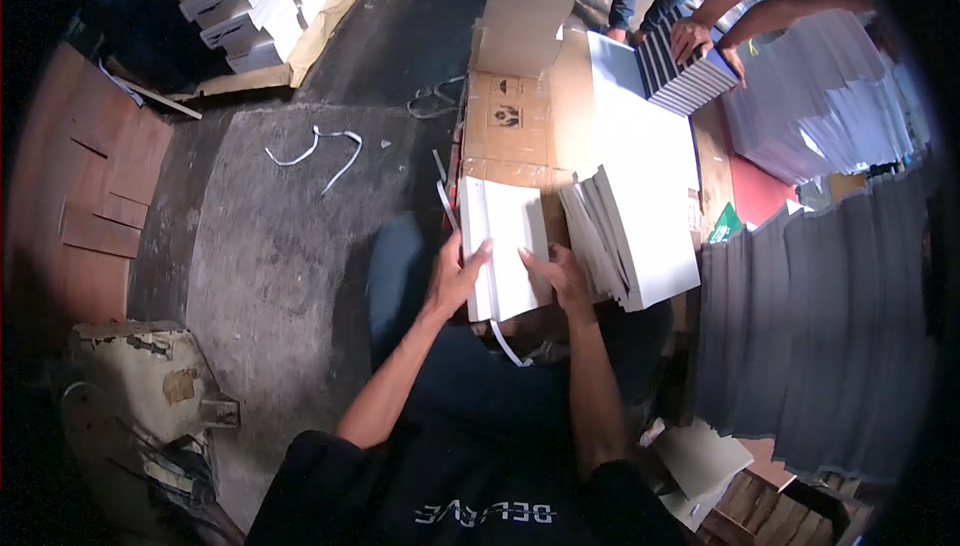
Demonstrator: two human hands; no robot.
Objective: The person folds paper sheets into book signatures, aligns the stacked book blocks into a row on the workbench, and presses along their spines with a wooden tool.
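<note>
A thick white block of paper sheets (515, 221) lies in front of me on the cardboard-covered surface. My left hand (458, 278) grips its left edge, thumb on top and fingers hidden along the side. My right hand (562, 276) holds the right edge, its thumb on the top face and the other fingers bent around the side. A white strap (510, 344) hangs from the block's near end. Just right of my right hand, several more paper blocks (594, 231) lean together on a white sheet (655, 236).
Across the table, another person's hands (693, 41) hold a stack of dark-striped books (690, 76). Tall grey stacks (815, 326) stand at right, beside white paper piles (815, 96). Loose strap (320, 151) lies on the floor; white stacks (265, 6) stand at far left.
</note>
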